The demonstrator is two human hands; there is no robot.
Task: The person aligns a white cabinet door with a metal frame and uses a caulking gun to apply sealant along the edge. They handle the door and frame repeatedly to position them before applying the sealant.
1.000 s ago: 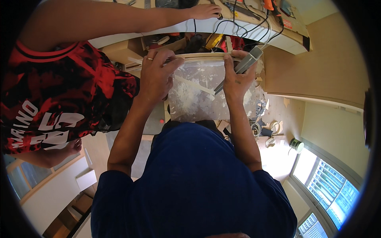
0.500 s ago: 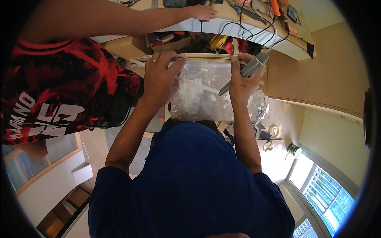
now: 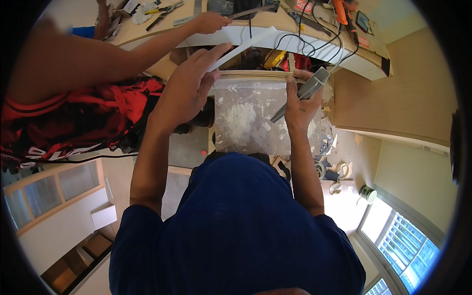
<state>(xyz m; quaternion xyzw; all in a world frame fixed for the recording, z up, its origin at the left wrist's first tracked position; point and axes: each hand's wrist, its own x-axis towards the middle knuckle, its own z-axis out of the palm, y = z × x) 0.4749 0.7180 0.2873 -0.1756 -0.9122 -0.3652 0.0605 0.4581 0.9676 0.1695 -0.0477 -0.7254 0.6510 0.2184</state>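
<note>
Head view: left hand [image 3: 183, 96], near 11 o'clock, was pinched on a white strip [image 3: 243, 48] at 12, far end angled toward 2. Right hand [image 3: 302, 109], 2 o'clock, was clamped round a grey tool [image 3: 314, 83], thumb at the thin-board stack [image 3: 253, 74], 12 o'clock. Co-worker's hand [image 3: 212, 22] sat beyond, also 12.

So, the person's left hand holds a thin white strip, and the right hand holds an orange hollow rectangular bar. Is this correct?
Not quite: the hollow rectangular bar in the right hand is grey, not orange, as the head view shows. The left hand does hold the thin white strip.
</note>
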